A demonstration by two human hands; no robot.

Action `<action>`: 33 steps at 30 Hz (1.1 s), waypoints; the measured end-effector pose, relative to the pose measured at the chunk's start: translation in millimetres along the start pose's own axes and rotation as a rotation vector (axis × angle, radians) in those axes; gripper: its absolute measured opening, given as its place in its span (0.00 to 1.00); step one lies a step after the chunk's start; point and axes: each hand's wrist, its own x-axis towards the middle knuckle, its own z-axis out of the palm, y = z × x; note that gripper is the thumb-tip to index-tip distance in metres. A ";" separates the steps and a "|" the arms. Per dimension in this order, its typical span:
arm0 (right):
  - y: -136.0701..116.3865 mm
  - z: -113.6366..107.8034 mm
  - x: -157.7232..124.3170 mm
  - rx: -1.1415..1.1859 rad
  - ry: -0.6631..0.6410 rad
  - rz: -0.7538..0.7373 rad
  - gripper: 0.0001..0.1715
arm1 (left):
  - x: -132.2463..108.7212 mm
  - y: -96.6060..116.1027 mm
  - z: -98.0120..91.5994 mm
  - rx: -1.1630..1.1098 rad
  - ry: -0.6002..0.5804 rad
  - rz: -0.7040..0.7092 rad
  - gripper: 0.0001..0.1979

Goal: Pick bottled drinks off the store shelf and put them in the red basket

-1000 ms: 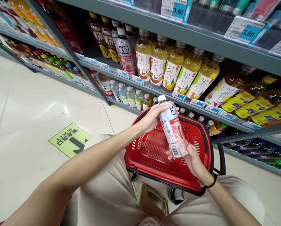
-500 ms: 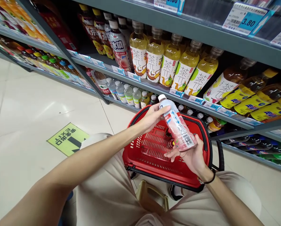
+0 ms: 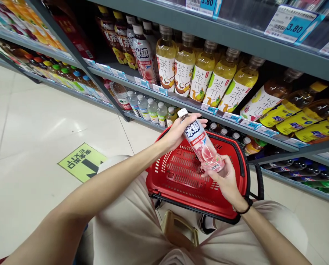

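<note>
I hold a pink peach drink bottle [image 3: 201, 145] with a white cap tilted over a red shopping basket [image 3: 181, 191]. My left hand [image 3: 178, 132] is closed round its neck and upper part. My right hand [image 3: 226, 180] grips its base from below, with a black band on the wrist. The label's front, with a peach picture, faces me. The basket stands on the floor in front of my knees, against the store shelf.
Grey shelves [image 3: 236, 40] run along the right, packed with yellow tea bottles [image 3: 203, 79], more peach bottles [image 3: 143, 55] and small water bottles [image 3: 150, 110]. Blue price tags [image 3: 291, 25] hang on the shelf edges. A green floor sticker [image 3: 81, 162] lies on the pale tiles.
I have turned the bottle in my hands: the barcode side faced me before, now the front label with the peach shows. The bottle stays over the basket.
</note>
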 end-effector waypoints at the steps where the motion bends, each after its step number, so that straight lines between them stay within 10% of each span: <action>1: 0.6 -0.7 -0.1 -0.058 0.031 -0.044 0.34 | -0.4 0.8 -0.5 -0.002 -0.004 -0.001 0.27; 7: 6.1 -5.8 -0.4 -0.469 0.184 -0.401 0.43 | -3.5 4.0 2.9 -0.016 -0.017 -0.029 0.28; 18: -5.8 -53.4 23.5 -0.999 0.021 -1.000 0.43 | -7.7 7.0 5.4 0.026 -0.067 -0.117 0.24; 23: -2.0 -42.0 19.7 -0.908 0.136 -0.633 0.44 | -6.8 6.8 3.8 0.075 -0.071 -0.082 0.23; 33: -1.6 -37.3 35.7 -0.201 -0.089 0.031 0.40 | 7.5 -6.9 -25.4 0.398 0.028 -0.047 0.31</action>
